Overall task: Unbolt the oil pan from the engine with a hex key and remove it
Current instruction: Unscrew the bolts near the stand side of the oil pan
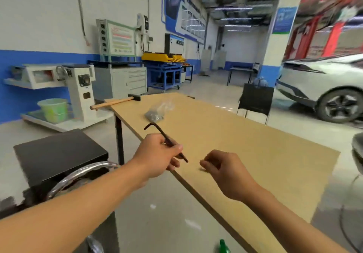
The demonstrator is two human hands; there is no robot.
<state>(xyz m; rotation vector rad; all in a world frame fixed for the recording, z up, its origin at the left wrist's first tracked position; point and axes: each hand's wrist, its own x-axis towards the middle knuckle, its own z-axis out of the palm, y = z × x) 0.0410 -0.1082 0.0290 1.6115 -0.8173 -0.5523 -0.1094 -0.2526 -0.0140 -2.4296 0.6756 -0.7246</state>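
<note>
The hex key (161,133) is held in the left hand (157,154), whose fingers and thumb are curled round the long arm, with the bent short leg pointing up and away and the straight tip sticking out past the fingertips above the near edge of the table (265,154); the right hand (224,166) is held just beside it over the same edge, fingers curled inward, and whether something small is pinched there or nothing at all cannot be told through the blur; neither the oil pan nor the engine is shown, so the work is judged to lie outside the view. The grip is taken near the middle of the key and looks light, so the key could be let slip and lost on the floor below; should a small part be pinched in the right hand, it could be dropped the same way, since both hands are poised at the table's edge and not over its middle. A hammer (117,101) lies at the far corner with its handle overhanging the edge, and it could be knocked off if the table is bumped; a clear bag (157,111) of small dark parts lies near it and could be scattered by a careless sweep of the arm.
</note>
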